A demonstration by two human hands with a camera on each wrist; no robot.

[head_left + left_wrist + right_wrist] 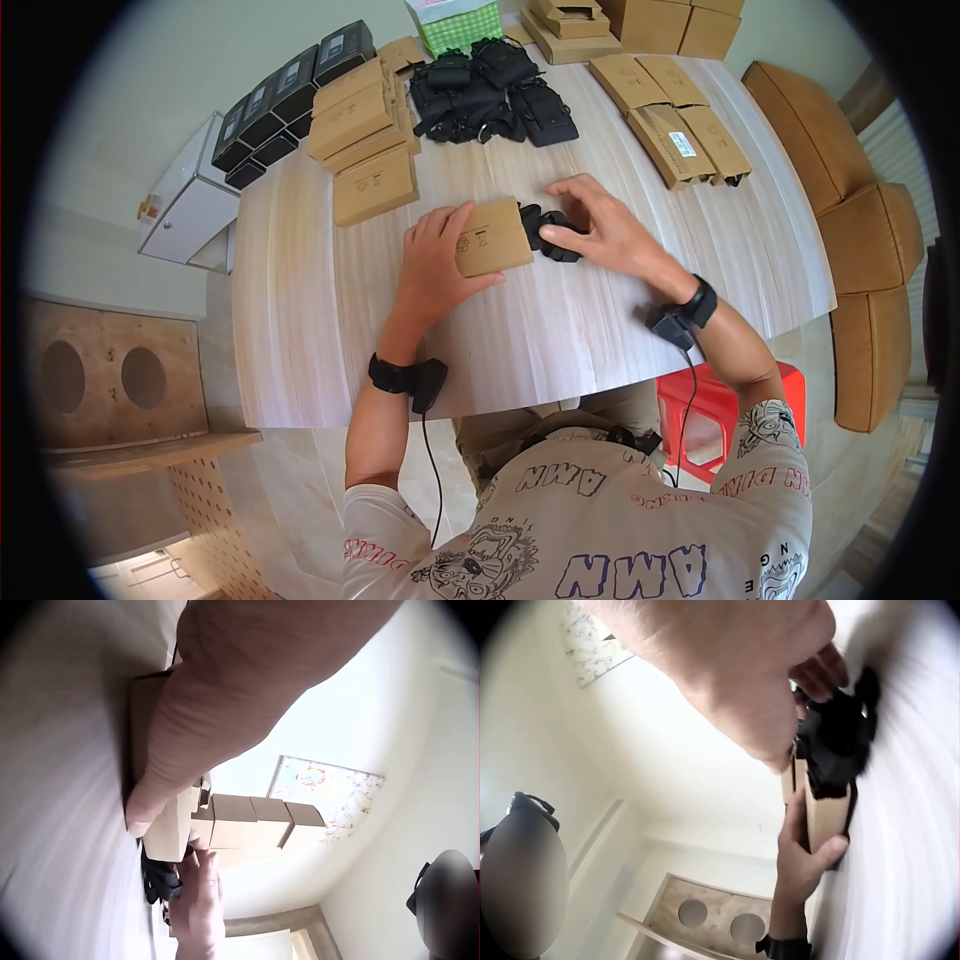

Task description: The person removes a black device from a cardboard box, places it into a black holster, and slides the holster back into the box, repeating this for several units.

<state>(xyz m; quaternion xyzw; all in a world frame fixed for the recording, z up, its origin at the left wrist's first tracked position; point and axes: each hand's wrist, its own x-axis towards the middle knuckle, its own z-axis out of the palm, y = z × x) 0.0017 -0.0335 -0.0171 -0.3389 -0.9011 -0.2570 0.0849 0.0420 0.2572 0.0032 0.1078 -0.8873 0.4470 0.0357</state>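
A small brown cardboard box [495, 238] lies on the table with its open end facing right. My left hand [436, 250] grips it, the thumb along the near edge and the fingers over the left and far side. From the open end sticks out a bundle of black straps [556, 236], part of it hidden inside the box. My right hand [618, 232] holds this bundle, thumb on top and fingers curled at its far side. In the right wrist view the black bundle [832, 742] fills the box mouth, close to the tabletop.
Flattish brown boxes [375, 190] are stacked at left, beside black boxes [290, 90]. A pile of black strapped pouches [480, 95] lies at the back, before a green checked bag [455, 30]. Several brown boxes [668, 145] lie back right. A red stool [690, 400] stands below the table edge.
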